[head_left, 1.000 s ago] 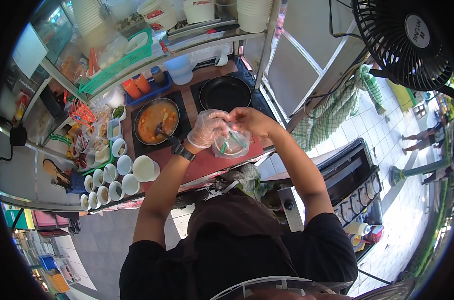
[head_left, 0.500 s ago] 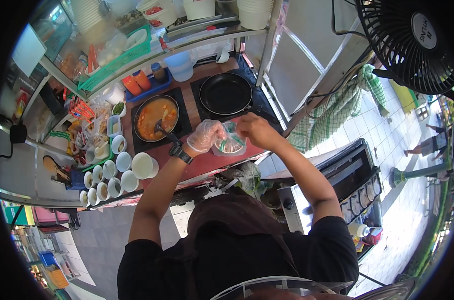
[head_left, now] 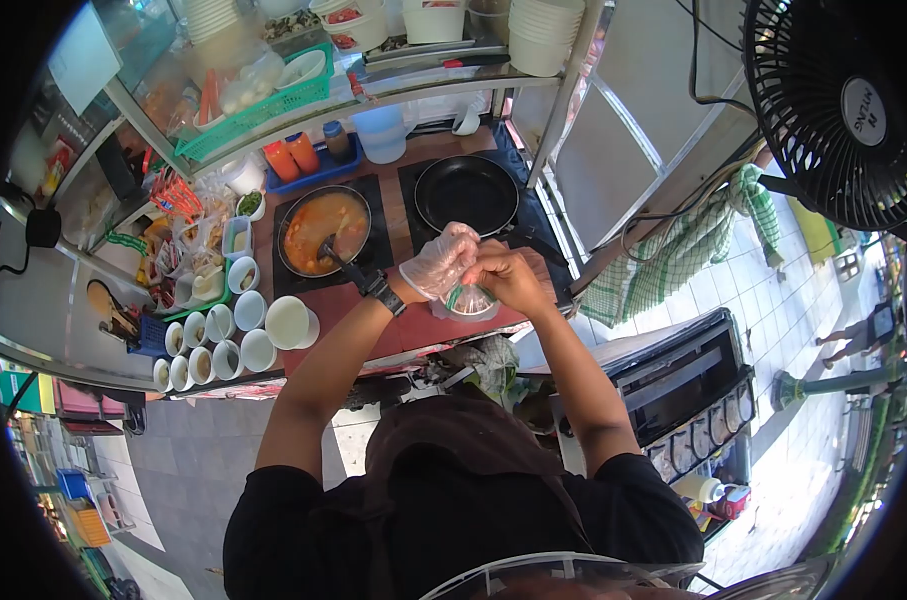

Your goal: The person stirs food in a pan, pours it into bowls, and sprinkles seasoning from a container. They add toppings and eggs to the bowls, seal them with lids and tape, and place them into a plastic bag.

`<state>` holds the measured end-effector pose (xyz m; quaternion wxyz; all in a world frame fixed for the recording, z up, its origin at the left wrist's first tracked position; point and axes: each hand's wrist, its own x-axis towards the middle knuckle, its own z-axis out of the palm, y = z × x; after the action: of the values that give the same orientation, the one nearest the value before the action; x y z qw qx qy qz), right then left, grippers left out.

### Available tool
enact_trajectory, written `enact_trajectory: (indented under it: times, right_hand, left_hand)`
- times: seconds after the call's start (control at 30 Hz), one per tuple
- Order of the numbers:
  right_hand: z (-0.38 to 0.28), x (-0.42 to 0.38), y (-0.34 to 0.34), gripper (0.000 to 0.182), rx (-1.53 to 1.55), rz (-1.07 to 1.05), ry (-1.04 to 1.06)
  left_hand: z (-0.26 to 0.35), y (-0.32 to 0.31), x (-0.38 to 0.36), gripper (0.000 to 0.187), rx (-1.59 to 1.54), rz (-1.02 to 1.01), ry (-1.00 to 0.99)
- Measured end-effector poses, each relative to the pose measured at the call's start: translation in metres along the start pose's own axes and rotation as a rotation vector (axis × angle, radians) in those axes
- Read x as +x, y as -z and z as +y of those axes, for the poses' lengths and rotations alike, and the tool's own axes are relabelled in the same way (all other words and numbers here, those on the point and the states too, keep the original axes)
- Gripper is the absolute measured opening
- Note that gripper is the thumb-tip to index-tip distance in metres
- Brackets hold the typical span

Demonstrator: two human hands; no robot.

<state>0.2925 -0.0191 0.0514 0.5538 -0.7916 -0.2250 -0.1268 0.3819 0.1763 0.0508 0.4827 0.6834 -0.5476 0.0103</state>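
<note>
A clear plastic bag [head_left: 470, 306] with a tub inside sits at the front of the red counter, green print showing on its side. My left hand [head_left: 439, 264], in a clear disposable glove, is closed around the bag's gathered top. Against it, my bare right hand [head_left: 509, 279] pinches the same neck of the bag. Fingers overlap there, so the exact grip is partly hidden. Left of them a pan of orange soup [head_left: 325, 232] sits on a black stove plate, a dark ladle [head_left: 345, 262] leaning in it. Behind my hands is a black frying pan [head_left: 465, 194].
Several white cups [head_left: 251, 312] stand at the counter's left front. A blue tray [head_left: 313, 168] holds sauce bottles behind the soup. A glass display case frame [head_left: 413, 82] crosses the back. To the right hang a checked towel [head_left: 663, 255] and a black fan [head_left: 833, 115].
My hands have come together above the bag; the left rose and closed over its top, and the right moved in beside it. The whole view has shifted slightly.
</note>
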Motion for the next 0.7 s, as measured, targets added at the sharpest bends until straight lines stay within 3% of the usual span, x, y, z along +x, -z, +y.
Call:
enact_trajectory:
  times: [0.03, 0.1, 0.17, 0.23, 0.27, 0.33, 0.43, 0.57, 0.63, 0.67, 0.7]
  right_hand:
    - [-0.001, 0.002, 0.001, 0.01, 0.033, 0.016, -0.046]
    - [-0.012, 0.0, -0.006, 0.01, -0.014, 0.104, -0.158]
    - [-0.036, 0.004, -0.011, 0.011, -0.057, 0.19, -0.274]
    - [-0.059, 0.007, -0.015, 0.012, -0.19, 0.266, -0.546]
    - [-0.051, 0.004, -0.017, 0.012, -0.189, 0.261, -0.552]
    - [-0.029, 0.0, -0.018, 0.013, -0.411, 0.19, -0.187]
    - [-0.022, -0.004, -0.011, 0.013, -0.623, 0.019, -0.091]
    - [-0.038, 0.004, -0.007, 0.013, -0.52, 0.015, -0.135]
    - [-0.048, 0.009, -0.003, 0.013, -0.277, 0.071, -0.459]
    - [-0.04, 0.006, -0.003, 0.013, -0.279, 0.07, -0.46]
    - [-0.033, 0.003, -0.004, 0.014, -0.416, 0.048, -0.238]
  left_hand:
    - [0.005, 0.004, -0.003, 0.017, 0.001, 0.002, -0.002]
    - [0.019, 0.011, -0.011, 0.027, -0.15, -0.01, 0.176]
    - [0.016, 0.0, -0.021, 0.037, -0.079, 0.041, 0.13]
    - [0.03, -0.01, -0.021, 0.041, -0.137, 0.206, 0.216]
    - [0.04, -0.009, -0.018, 0.042, 0.023, 0.239, 0.174]
    - [0.035, -0.021, -0.021, 0.041, 0.056, 0.305, 0.223]
    - [0.034, -0.03, -0.023, 0.041, 0.173, 0.412, 0.239]
    - [0.042, -0.031, -0.02, 0.042, 0.281, 0.469, 0.173]
    - [0.043, -0.032, -0.02, 0.042, 0.258, 0.477, 0.19]
    - [0.044, -0.033, -0.02, 0.042, 0.239, 0.488, 0.21]
    - [0.045, -0.031, -0.019, 0.042, 0.239, 0.49, 0.211]
